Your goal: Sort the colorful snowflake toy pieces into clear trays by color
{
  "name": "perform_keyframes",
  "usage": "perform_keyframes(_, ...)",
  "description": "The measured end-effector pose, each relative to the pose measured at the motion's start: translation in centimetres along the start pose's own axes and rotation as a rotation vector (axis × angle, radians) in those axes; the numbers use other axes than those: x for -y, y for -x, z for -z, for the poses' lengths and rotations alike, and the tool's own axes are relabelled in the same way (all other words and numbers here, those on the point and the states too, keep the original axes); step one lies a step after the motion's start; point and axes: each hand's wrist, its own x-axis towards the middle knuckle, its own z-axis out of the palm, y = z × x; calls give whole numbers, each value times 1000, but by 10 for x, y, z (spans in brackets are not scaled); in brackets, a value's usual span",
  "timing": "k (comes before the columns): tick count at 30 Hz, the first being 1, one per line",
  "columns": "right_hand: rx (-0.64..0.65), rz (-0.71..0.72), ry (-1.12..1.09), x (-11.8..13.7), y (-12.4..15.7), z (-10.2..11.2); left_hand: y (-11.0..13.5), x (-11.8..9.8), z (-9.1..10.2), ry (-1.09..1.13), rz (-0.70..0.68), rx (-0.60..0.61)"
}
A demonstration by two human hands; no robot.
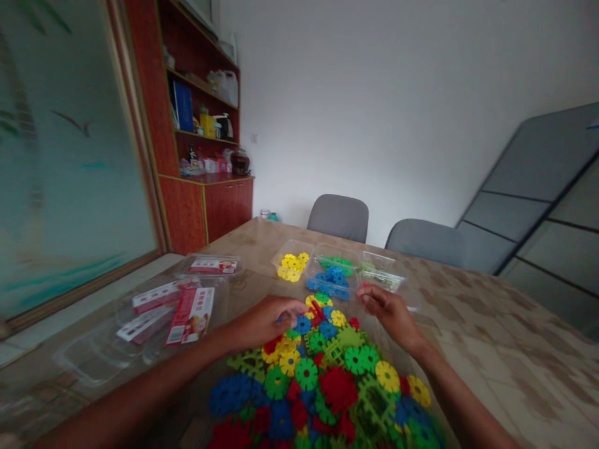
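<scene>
A heap of interlocking plastic pieces (337,386) in red, yellow, blue, green and olive lies in front of me, mostly notched discs and gear-like shapes. My left hand (269,321) reaches over the heap's far left side, fingers apart and loosely bent; blue shows beneath them. My right hand (388,312) is beside the clear boxes, its fingers curled together. Red shows at those fingertips, but whether they hold it is unclear. Beyond the heap, one clear box holds yellow discs (292,267), another blue pieces (331,282), and one behind it green pieces (337,266).
Clear plastic lids (93,355) with red-and-white labels (191,315) lie on the left of the patterned table (472,324). Another clear box (390,280) stands at the right of the group. Grey chairs (337,217) line the far edge, and a red-brown cabinet (206,206) stands behind.
</scene>
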Motion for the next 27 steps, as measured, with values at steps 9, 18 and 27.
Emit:
perform_keyframes(9, 265, 5, 14, 3, 30, 16, 19, -14, 39, -226, 98, 248)
perform_keyframes(18, 335, 91, 44, 17, 35, -14, 14, -22, 14, -385, 14, 216)
perform_keyframes(27, 326, 112, 25, 34, 32, -16, 14, -18, 13, -278, -100, 206)
